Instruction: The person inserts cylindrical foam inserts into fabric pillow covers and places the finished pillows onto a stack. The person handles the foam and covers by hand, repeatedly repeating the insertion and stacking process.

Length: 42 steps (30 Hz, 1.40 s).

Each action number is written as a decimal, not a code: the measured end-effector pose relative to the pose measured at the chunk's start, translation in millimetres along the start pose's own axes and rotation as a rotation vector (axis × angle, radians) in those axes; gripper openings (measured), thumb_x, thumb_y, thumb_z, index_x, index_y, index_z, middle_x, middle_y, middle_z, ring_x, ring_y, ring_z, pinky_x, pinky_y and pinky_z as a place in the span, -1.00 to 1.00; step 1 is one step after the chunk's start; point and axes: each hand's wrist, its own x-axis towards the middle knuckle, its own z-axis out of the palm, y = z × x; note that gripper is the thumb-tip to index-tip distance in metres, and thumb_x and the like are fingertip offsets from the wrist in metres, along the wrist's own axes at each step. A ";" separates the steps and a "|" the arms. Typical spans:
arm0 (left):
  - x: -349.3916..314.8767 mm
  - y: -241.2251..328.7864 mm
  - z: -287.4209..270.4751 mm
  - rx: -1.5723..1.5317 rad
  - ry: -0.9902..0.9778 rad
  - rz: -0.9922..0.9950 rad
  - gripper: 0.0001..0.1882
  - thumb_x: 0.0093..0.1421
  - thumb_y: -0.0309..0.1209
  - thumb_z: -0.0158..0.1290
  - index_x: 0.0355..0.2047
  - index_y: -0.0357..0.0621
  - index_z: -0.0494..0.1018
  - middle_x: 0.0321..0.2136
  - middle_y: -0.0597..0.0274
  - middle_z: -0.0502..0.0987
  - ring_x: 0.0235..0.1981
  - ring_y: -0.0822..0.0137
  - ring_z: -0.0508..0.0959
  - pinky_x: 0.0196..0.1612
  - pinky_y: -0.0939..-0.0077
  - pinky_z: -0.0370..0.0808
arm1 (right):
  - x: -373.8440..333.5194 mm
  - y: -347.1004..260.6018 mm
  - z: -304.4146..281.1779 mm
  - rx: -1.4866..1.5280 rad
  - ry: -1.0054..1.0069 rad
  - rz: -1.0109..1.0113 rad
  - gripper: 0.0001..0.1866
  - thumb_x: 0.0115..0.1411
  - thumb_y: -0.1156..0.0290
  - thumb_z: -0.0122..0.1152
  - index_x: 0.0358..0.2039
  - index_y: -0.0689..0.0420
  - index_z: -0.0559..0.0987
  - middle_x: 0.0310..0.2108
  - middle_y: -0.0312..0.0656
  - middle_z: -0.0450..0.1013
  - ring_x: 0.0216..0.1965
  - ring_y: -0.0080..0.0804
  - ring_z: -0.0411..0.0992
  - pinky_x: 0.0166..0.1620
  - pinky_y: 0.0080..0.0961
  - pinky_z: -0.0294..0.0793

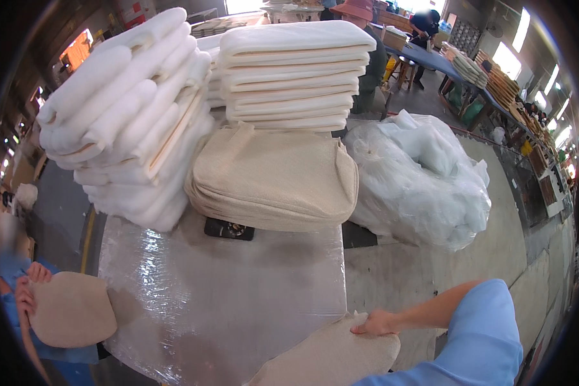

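Observation:
At the near edge of the table, my right hand [376,323] is closed on the edge of a beige fabric cushion cover [321,355]. A bit of white shows at the cover's edge beside my fingers. The cover's near part runs out of the picture. My left hand is not in view. Farther back on the table lies a stack of beige cushion covers [273,174], with a black phone-like object [228,229] partly under its front edge.
The table [238,283] has a shiny plastic covering. Folded white padding stands piled at the left [135,116] and behind [296,71]. A large clear plastic bag of white material [418,180] sits at right. On the left a co-worker's hands [29,289] hold a beige cushion [74,309].

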 end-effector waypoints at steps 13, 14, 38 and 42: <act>0.9 -10.7 -23.6 -0.188 -0.053 -0.041 -0.24 0.43 0.18 -0.15 0.23 -0.31 0.43 0.21 -0.35 0.44 0.31 -0.21 0.41 0.34 0.02 0.33 | 77.2 -14.2 1.7 0.165 -0.200 -0.148 -0.28 0.23 -0.17 0.40 0.13 0.21 0.64 0.10 -0.04 0.57 0.12 -0.19 0.54 0.17 -0.16 0.50; -2.2 -5.8 -29.0 -0.214 -0.062 -0.019 -0.25 0.43 0.18 -0.13 0.25 -0.29 0.42 0.22 -0.33 0.43 0.32 -0.20 0.40 0.34 0.02 0.34 | 77.2 -12.5 5.5 0.142 -0.189 -0.159 -0.27 0.22 -0.16 0.40 0.16 0.21 0.62 0.10 -0.04 0.57 0.12 -0.19 0.54 0.17 -0.16 0.51; -211.6 214.8 -65.0 -1.050 0.071 0.900 -0.46 0.17 -0.56 0.32 0.16 -0.24 0.46 -0.01 0.15 0.61 -0.03 0.28 0.60 0.09 0.34 0.53 | -16.7 61.9 169.7 1.149 0.102 -0.925 -0.18 0.33 0.11 0.38 0.47 0.01 0.17 0.11 -0.21 0.40 0.04 -0.38 0.41 -0.05 -0.43 0.44; -233.4 186.4 -106.2 -0.703 0.107 0.932 -0.47 0.16 -0.53 0.33 0.15 -0.28 0.47 -0.02 0.15 0.62 -0.04 0.29 0.62 0.06 0.33 0.56 | -59.1 44.2 122.2 1.380 0.260 -1.295 -0.36 0.37 0.38 0.29 0.40 0.06 0.27 0.05 -0.28 0.41 -0.13 -0.59 0.41 -0.08 -0.58 0.42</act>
